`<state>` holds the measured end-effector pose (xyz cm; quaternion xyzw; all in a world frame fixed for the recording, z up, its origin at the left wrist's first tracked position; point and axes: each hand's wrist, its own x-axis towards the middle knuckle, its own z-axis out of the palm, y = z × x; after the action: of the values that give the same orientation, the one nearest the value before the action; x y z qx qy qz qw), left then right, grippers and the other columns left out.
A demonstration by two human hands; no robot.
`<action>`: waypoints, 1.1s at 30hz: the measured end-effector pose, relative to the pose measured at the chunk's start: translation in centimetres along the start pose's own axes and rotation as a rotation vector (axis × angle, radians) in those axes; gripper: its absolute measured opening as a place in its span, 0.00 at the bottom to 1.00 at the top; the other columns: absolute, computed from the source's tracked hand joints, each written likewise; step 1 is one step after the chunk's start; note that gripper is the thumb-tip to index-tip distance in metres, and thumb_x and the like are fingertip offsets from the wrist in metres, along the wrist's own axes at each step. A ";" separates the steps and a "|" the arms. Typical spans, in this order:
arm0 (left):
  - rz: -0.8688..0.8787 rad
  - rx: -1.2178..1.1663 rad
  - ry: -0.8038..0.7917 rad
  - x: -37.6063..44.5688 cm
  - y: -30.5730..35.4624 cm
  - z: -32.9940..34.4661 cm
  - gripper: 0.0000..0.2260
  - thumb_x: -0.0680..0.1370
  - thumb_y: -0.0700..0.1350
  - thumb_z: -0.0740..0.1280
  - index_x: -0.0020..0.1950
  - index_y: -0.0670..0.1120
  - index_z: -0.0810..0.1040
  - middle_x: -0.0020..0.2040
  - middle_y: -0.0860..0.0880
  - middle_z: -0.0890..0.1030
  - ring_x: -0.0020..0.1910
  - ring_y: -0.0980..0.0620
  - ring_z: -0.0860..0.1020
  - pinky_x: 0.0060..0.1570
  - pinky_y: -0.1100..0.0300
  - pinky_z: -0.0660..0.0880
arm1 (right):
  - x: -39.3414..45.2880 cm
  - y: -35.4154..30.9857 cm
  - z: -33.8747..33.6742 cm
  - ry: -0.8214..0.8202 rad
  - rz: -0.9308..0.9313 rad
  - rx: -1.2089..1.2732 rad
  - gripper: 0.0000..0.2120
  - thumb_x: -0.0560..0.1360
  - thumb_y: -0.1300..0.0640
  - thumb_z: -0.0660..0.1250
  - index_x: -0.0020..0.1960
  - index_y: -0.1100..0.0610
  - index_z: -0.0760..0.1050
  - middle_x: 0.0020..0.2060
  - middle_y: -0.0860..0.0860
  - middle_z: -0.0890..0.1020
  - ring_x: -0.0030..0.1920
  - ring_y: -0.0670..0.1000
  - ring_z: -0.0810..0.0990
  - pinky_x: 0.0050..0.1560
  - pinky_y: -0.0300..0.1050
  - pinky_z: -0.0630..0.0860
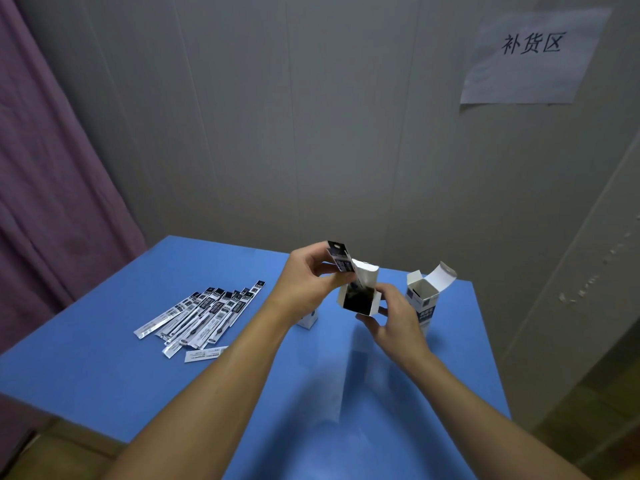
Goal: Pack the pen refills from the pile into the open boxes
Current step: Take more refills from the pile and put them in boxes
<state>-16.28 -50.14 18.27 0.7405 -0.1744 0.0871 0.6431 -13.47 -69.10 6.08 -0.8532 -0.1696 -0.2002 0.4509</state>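
Walls of grey panel (pixel 311 116) fill most of what you see, with a purple curtain (pixel 52 185) hanging at the left and a paper sign (pixel 533 57) with dark characters stuck high on the right. Below them lies your blue desk (pixel 121 358), and both your bare forearms reach out over it. On the desk's left half the pile of pen refills (pixel 204 313) lies fanned out in narrow silver-and-black packets, well apart from your hands. Toward the right a white box (pixel 424 299) stands upright with its top flap open. Your right hand (pixel 394 320) curls its grip round the side of another open box (pixel 358 292), which you hold tilted above the desk, dark inside and with its flap raised. Your left hand (pixel 308 285) pinches a bundle of refills (pixel 341 261) between fingers and thumb; the lower end of the bundle sits in the mouth of that held box, the upper end sticking out at a slant. Just under your left wrist a small part of a third white box (pixel 308 320) shows, mostly hidden.
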 end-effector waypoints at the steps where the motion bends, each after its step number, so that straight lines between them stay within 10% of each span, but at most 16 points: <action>1: 0.014 0.042 -0.011 0.0 -0.3 0.1 0.09 0.72 0.34 0.76 0.47 0.45 0.83 0.45 0.46 0.85 0.50 0.46 0.84 0.55 0.51 0.80 | 0.0 0.0 0.0 0.003 0.008 0.000 0.23 0.71 0.60 0.76 0.62 0.54 0.72 0.55 0.46 0.78 0.57 0.48 0.77 0.56 0.47 0.80; 9: 0.084 0.203 0.011 -0.1 -2.2 1.9 0.08 0.71 0.38 0.78 0.42 0.47 0.81 0.44 0.54 0.77 0.41 0.53 0.74 0.44 0.66 0.71 | -0.2 0.6 0.2 -0.045 0.032 -0.064 0.22 0.70 0.57 0.77 0.60 0.50 0.71 0.54 0.42 0.77 0.56 0.48 0.77 0.53 0.50 0.80; 14: 0.068 0.015 0.059 -0.3 -0.7 1.7 0.11 0.70 0.29 0.75 0.41 0.44 0.82 0.43 0.43 0.82 0.43 0.50 0.81 0.49 0.60 0.78 | -0.1 0.2 -0.4 -0.013 0.052 -0.033 0.21 0.70 0.64 0.76 0.59 0.55 0.73 0.52 0.47 0.77 0.52 0.45 0.76 0.52 0.25 0.73; 19: 0.084 0.075 -0.005 -0.2 -1.2 1.8 0.10 0.69 0.26 0.73 0.40 0.40 0.82 0.43 0.48 0.82 0.42 0.54 0.81 0.45 0.65 0.75 | 0.2 -0.1 -0.5 -0.019 0.046 -0.049 0.21 0.70 0.63 0.76 0.59 0.56 0.73 0.51 0.48 0.78 0.51 0.44 0.75 0.48 0.22 0.69; 27: 0.171 0.632 -0.078 0.3 -4.1 1.7 0.08 0.72 0.40 0.76 0.48 0.51 0.87 0.46 0.55 0.79 0.50 0.57 0.70 0.52 0.73 0.64 | 0.4 0.3 0.1 -0.117 0.065 -0.136 0.21 0.67 0.57 0.78 0.53 0.48 0.70 0.49 0.43 0.77 0.52 0.47 0.79 0.50 0.49 0.81; 33: 0.061 0.399 -0.069 0.0 -3.5 1.5 0.17 0.71 0.44 0.78 0.57 0.56 0.83 0.46 0.59 0.78 0.43 0.57 0.72 0.46 0.64 0.71 | 0.6 0.2 0.2 -0.153 0.079 -0.126 0.20 0.68 0.58 0.78 0.53 0.51 0.71 0.48 0.46 0.78 0.51 0.47 0.79 0.51 0.50 0.80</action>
<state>-15.10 -51.22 14.77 0.8503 -0.1976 0.1140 0.4743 -12.84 -68.99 6.11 -0.8986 -0.1567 -0.1267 0.3898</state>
